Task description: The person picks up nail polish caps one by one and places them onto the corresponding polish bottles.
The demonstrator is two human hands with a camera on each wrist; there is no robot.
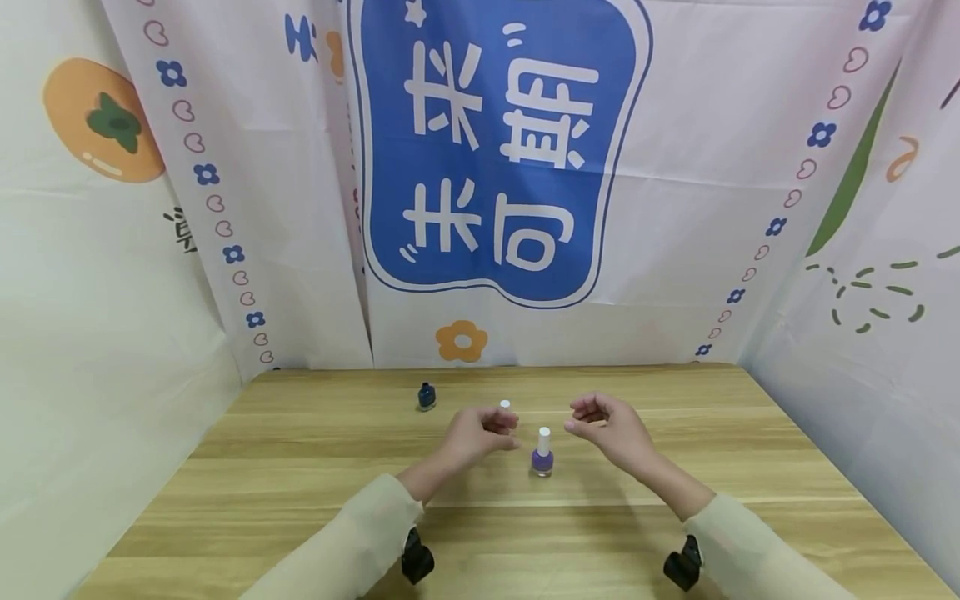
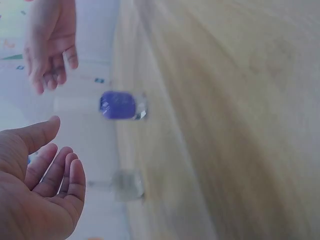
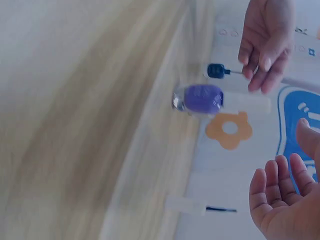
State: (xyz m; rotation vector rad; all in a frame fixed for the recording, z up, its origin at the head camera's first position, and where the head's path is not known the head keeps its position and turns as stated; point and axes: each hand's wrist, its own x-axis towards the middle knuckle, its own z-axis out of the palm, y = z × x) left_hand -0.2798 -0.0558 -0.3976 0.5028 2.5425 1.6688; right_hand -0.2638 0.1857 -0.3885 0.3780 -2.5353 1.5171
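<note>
Between the two hands a purple nail polish bottle with a tall white cap stands upright on the table. My left hand hovers just left of it, fingers loosely curved and holding nothing. On the other side is my right hand, also loosely curved and not touching the bottle. A white piece shows partly behind the left fingers; in the right wrist view it looks like a cap with its dark brush pointing up. Farther back on the left stands a dark blue nail polish bottle with a dark neck.
The wooden table runs back to a hanging white cloth with a large blue printed sign. More printed cloth closes the left and right sides. Black wrist cameras sit at both cuffs.
</note>
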